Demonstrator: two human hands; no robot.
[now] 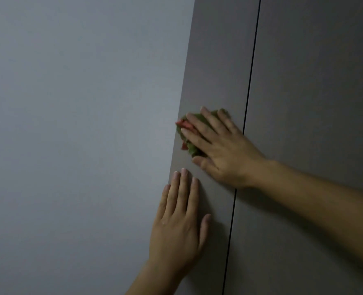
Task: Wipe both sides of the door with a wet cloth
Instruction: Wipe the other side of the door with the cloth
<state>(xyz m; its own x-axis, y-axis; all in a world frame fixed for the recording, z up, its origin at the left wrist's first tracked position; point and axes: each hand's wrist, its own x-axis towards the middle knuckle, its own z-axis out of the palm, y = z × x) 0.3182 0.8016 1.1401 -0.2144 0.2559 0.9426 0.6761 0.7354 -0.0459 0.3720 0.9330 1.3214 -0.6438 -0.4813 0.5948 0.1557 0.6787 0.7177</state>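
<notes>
While my right hand (221,150) presses the cloth (192,151) flat, my left hand (178,226) lies open just below it.
The cloth, green with red showing, is bunched at the centre of the frame on a narrow brown strip (214,71), its left side reaching the strip's edge, where the pale grey wall (80,103) begins. My right fingers are spread and nearly straight across it, thumb underneath against the strip, pushing rather than gripping; the forearm comes in from the lower right. My left hand holds nothing: palm and straight fingers rest on the same strip, lower centre, apart from the cloth. A thin dark seam (250,81) runs top to bottom, dividing the strip from the wider brown door (314,92) on the right; my right wrist crosses that seam.
</notes>
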